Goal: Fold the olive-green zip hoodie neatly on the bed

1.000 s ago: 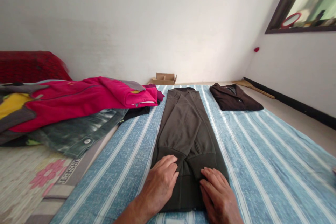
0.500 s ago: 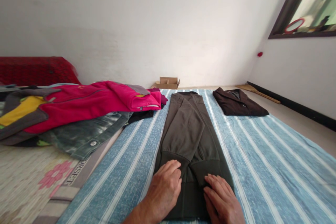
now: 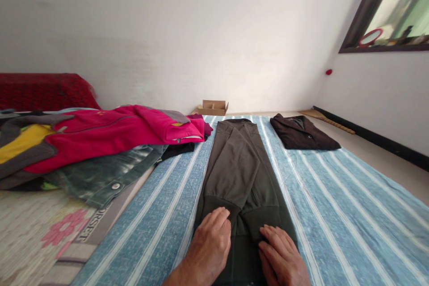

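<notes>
A dark olive sweatshirt [image 3: 237, 174] lies lengthwise on a blue striped sheet [image 3: 335, 214], its sleeves folded in over the body. My left hand [image 3: 209, 246] rests flat on the near left cuff, fingers stretched out. My right hand [image 3: 283, 257] lies flat on the near right cuff and hem, fingers together and extended. Neither hand holds anything.
A folded dark brown garment [image 3: 301, 133] sits at the far right of the sheet. A pile with a pink jacket [image 3: 114, 132] and a denim jacket [image 3: 100, 174] lies to the left. A small cardboard box [image 3: 212, 107] stands by the far wall.
Both hands stay pressed on the sweatshirt's near end. The view has shifted slightly; the hands sit a little lower in the picture.
</notes>
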Available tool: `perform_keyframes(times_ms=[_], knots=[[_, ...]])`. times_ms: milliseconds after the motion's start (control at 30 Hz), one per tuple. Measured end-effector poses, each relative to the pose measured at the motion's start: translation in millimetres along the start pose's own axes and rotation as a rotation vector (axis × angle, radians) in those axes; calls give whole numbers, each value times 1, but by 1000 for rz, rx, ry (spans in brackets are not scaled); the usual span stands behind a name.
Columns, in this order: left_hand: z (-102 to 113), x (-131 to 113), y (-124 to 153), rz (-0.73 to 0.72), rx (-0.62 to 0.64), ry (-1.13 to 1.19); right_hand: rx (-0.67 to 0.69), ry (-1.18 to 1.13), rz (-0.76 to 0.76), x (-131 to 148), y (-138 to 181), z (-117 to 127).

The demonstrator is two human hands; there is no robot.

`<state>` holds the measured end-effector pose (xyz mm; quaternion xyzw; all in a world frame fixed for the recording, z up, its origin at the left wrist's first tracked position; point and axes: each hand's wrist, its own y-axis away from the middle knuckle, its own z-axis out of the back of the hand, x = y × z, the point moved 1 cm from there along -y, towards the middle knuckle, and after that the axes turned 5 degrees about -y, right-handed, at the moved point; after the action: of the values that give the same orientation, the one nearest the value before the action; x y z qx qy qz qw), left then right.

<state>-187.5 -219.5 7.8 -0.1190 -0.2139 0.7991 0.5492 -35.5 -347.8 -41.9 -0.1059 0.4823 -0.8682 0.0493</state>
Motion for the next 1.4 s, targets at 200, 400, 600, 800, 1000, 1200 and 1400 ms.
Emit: perform_keyframes(times_ms=[200,400,600,800,1000,1200,1400], knots=[[-2,-1,0,-4,-4,-20,-3,1,-1,1,-1,0],[-3,-1,2,4,8,-20,7,16,20,-1,1,0],[-4,-1,2,-10,6,-26,-15,-1,13,-2,2,-2],[-5,0,6,-6,-27,-28,-22,18,23,-1,2,-4],[-6,0,7,4,-38,-9,11,11,24,0,2,-2],[-6,-1,6,9,-38,16,24,10,24,0,2,0],[-5,-1,9,19,-46,61,68,-15,-26,2,6,0]])
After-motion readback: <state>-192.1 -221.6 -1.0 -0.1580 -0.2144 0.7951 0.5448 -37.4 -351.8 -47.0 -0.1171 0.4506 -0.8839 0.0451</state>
